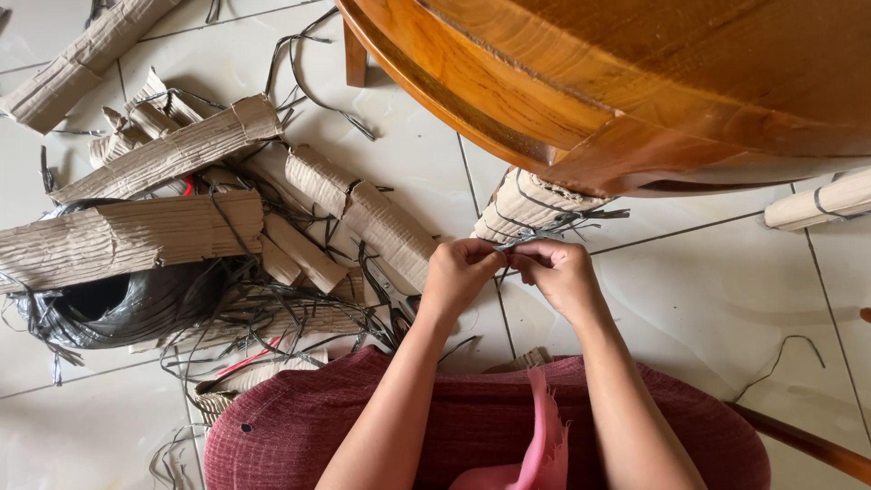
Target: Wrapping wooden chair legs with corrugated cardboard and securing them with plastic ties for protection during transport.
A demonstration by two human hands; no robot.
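Both hands meet at floor level under the rim of a round polished wooden table point(635, 82). Left hand point(458, 272) and right hand point(562, 272) each have the grip pressed together, pinching the ends of a thin dark plastic strap point(535, 238) that binds brown corrugated cardboard wrapping point(526, 204) around a table leg. The strap ends sit just between the 2 hands, touching the cardboard. Left of the hands: a heap of torn corrugated cardboard strips point(181, 154), a coil of black strapping point(109, 304), loose strap offcuts across the white tiled floor point(699, 299). Risk, as judged: the thin strap could slip from the fingertips or cut into them under a hard pull; loose offcuts could snag.
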